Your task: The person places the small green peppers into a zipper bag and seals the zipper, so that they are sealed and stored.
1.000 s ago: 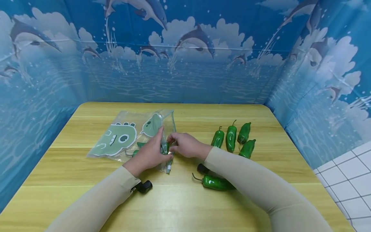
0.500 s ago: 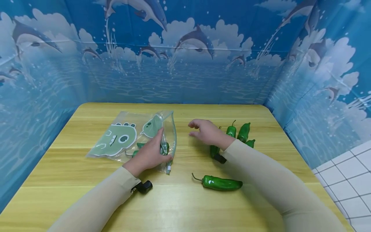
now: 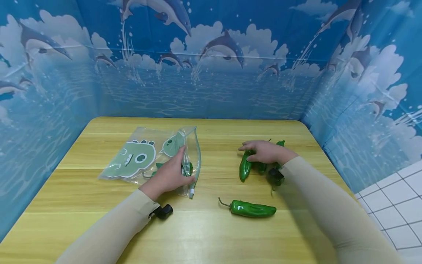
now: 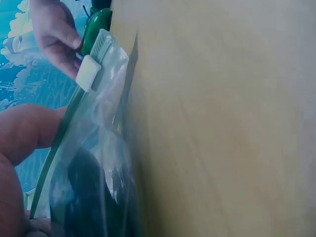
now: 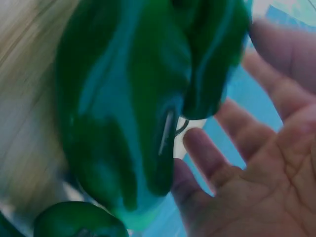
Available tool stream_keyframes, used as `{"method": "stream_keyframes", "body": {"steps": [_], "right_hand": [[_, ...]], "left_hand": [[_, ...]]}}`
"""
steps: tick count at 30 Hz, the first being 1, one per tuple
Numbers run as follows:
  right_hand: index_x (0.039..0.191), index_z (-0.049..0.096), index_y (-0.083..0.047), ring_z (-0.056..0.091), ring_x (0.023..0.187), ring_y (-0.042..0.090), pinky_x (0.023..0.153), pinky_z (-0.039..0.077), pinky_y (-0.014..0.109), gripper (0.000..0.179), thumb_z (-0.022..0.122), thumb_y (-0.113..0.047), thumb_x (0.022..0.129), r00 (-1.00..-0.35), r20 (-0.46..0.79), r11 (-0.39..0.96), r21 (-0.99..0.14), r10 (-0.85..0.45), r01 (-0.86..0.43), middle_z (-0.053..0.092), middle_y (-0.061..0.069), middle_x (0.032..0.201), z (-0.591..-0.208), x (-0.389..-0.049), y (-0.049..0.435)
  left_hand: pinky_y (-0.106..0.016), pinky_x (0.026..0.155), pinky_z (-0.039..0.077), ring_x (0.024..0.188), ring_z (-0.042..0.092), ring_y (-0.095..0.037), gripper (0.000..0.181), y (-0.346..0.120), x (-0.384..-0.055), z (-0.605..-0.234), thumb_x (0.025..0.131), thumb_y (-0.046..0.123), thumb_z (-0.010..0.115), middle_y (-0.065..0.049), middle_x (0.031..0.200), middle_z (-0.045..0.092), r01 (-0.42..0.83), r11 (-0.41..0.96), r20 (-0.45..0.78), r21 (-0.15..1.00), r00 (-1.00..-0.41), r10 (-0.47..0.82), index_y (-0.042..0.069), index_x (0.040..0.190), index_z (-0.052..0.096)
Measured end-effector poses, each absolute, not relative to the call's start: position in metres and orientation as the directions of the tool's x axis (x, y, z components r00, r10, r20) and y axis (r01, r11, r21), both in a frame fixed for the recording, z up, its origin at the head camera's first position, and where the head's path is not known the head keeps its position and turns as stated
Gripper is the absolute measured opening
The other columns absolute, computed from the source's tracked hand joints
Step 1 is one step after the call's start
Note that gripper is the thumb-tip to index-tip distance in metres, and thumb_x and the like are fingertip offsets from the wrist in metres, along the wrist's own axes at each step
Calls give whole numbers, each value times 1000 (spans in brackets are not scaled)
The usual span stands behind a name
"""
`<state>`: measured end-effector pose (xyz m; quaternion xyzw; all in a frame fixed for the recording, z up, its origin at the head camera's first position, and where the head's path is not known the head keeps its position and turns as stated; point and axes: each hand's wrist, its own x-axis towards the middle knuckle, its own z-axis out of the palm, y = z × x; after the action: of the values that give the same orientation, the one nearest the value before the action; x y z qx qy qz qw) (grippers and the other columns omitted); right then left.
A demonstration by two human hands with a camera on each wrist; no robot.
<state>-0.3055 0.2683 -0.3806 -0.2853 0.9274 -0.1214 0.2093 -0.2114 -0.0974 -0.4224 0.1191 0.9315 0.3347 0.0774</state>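
Note:
A clear slider zip bag [image 3: 141,141] with green cartoon prints lies on the left of the table. My left hand [image 3: 167,176] holds it near its mouth, thumb and fingers spread along the rim; a white slider [image 4: 89,73] shows in the left wrist view. Green peppers [image 3: 159,165] show through the plastic, partly hidden by that hand. Over the pepper group on the right is my right hand [image 3: 266,151], its fingers around the upper end of the leftmost green pepper [image 3: 245,169]. In the right wrist view its fingers look loosely extended beside large peppers [image 5: 123,108].
One more green pepper [image 3: 252,208] lies alone nearer the front, its stem pointing left. Other peppers [image 3: 280,143] are partly covered by the right hand and wrist camera [image 3: 275,173]. A dolphin-print curtain [image 3: 211,91] surrounds the wooden table [image 3: 211,238].
My right hand has left the bag's mouth and moved right to the pepper group. The left hand stays at the bag, and the single front pepper has not moved.

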Motion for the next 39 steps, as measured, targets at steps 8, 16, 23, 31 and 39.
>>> {"method": "stream_keyframes", "body": {"steps": [8,16,23,31,39], "right_hand": [[152,59,-14,35,153,50,121,35,66,48,65,-23,105,-703,-373,789,-403,-605,-464,40,24,165,-382,-308,278],[148,62,-12,47,146,46,118,42,62,47,65,-31,105,-749,-356,807,-440,-559,-393,55,20,155,-387,-307,276],[151,60,-13,45,147,47,117,42,61,53,68,-35,103,-772,-376,834,-432,-512,-342,53,21,157,-390,-308,276],[150,60,-14,47,146,46,116,45,58,54,70,-35,102,-779,-385,837,-452,-495,-308,54,22,156,-392,-309,278],[150,60,-13,46,146,47,116,44,60,55,70,-37,101,-786,-375,829,-477,-492,-291,53,22,157,-394,-308,277]], "left_hand": [[-56,114,49,146,49,-41,122,-101,-215,-423,83,35,86,-20,170,34,156,732,-62,663,-963,262,16,171,3],[-52,103,54,134,59,-35,117,-104,-216,-424,82,29,82,-18,167,40,137,727,-67,672,-967,244,18,171,7],[-50,98,55,132,60,-36,114,-106,-215,-421,83,29,81,-19,167,39,131,724,-72,677,-968,242,18,170,8],[-47,94,55,128,61,-34,112,-106,-214,-419,84,28,79,-19,168,38,126,722,-76,681,-967,241,18,171,8],[-47,92,56,126,62,-34,112,-107,-214,-421,85,27,79,-19,168,38,122,722,-76,681,-969,235,18,171,8]]}}
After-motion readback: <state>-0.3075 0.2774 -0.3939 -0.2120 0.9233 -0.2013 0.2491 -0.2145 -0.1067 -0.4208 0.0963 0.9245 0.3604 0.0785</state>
